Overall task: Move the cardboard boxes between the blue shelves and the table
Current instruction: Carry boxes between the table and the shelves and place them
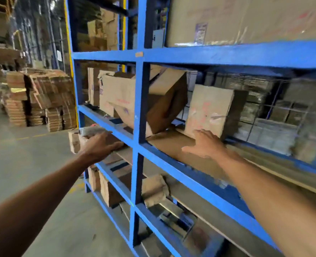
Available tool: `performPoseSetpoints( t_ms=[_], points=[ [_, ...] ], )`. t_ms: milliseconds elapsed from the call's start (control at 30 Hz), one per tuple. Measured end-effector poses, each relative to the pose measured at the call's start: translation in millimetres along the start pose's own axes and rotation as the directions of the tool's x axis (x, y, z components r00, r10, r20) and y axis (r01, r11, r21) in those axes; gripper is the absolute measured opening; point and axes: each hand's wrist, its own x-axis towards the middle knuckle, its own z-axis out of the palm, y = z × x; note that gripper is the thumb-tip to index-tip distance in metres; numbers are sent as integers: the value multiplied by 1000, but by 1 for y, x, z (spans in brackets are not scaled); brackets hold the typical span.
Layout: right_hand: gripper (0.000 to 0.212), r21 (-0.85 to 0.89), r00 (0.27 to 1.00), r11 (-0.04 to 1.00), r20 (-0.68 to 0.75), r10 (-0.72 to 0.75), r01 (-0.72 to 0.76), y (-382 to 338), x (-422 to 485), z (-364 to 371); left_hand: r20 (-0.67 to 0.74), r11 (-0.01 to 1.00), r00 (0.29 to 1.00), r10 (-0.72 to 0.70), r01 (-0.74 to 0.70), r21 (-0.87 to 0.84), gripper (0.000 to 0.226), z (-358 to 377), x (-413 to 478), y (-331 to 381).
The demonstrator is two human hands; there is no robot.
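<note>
Both hands hold nothing, fingers straight: left hand (101, 145) mid-frame by the blue shelves (227, 54), right hand (205, 145) just below an upright cardboard box (209, 110). A tilted cardboard box (164, 101) leans centre frame, same shelf.

Soft, flat warehouse light here, brightest in the top left corner, where glare washes out the far racks (42, 25). The floor (33, 164) reads pale, with hardly a shadow on it. Inside the blue shelves (141, 108) it's dim, and the lower bays are darkest. The right hand (205, 145) catches the light; the left hand (99, 146) sits in shade. There's heavy smear on the wire mesh (276, 115) at the right edge, and the uprights bow with the wide lens.
</note>
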Motion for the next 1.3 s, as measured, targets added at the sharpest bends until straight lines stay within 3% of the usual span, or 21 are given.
performPoseSetpoints(
  t_ms=[200,367,433,1133,1300],
  points=[
    [87,17,970,975,-100,221,-220,126,-18,-32,77,991,991,106,-99,-92,77,74,40,119],
    [89,34,952,966,-167,258,-256,190,-15,-39,64,970,971,230,-223,-98,82,110,74,184],
    [97,50,944,962,-181,275,-270,203,-8,-37,87,965,966,243,-232,-120,72,120,87,203],
    [104,200,852,918,-345,393,-342,177,191,-37,125,845,891,436,-358,-397,110,178,373,225],
    [102,294,834,911,-390,391,-290,177,230,-46,100,749,863,495,-365,-553,66,169,392,260]
  ],
)
